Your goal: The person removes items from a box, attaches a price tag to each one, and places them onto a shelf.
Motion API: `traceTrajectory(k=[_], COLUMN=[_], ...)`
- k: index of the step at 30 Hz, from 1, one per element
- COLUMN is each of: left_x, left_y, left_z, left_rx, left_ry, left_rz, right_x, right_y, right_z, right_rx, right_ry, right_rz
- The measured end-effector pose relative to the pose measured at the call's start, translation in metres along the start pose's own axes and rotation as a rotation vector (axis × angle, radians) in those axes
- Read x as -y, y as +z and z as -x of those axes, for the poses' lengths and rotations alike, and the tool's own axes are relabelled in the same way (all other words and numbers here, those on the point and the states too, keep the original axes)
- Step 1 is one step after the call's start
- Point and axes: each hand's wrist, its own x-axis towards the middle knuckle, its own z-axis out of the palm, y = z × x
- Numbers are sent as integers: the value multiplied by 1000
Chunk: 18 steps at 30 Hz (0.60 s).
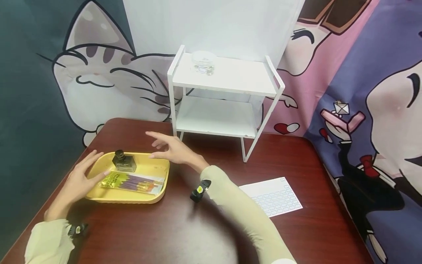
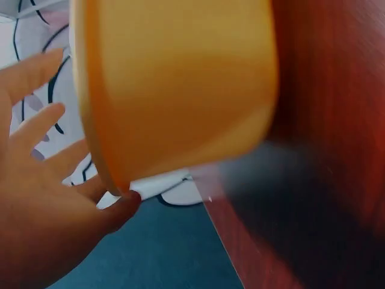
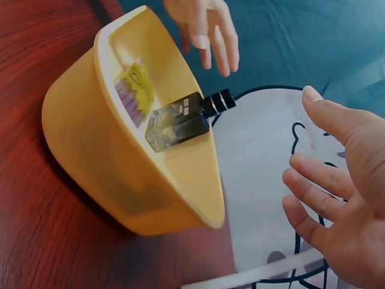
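Flanking the yellow tray (image 1: pixel 99 168), 2 hands, left hand (image 1: pixel 77 179) and right hand (image 1: pixel 174 151), fingers spread, empty.

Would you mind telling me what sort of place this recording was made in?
Probably a staged tabletop set rather than a lived-in room: a dark red table stands against cartoon cat backdrops, with a small white shelf rack and a yellow tray laid out between the open hands.

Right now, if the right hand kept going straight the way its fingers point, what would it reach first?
Probably the dark ink bottle in the yellow tray. The right hand points left above the tray's far rim, fingers spread; depth is unclear, so it might pass over it.
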Motion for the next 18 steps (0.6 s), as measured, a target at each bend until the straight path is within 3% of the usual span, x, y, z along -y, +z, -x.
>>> traceTrajectory(k=[3, 8, 18], left_x=[7, 14, 25], left_y=[0, 2, 6], left_z=[6, 12, 18], left_rx=[79, 168, 157], left_ry=[15, -29, -29], left_rz=[-5, -40, -91], right_x=[3, 6, 16], right_y=[6, 18, 40], right_z=[-8, -19, -37], right_rx=[29, 75, 155], right_ry=[-8, 11, 99], right_rz=[15, 80, 141])
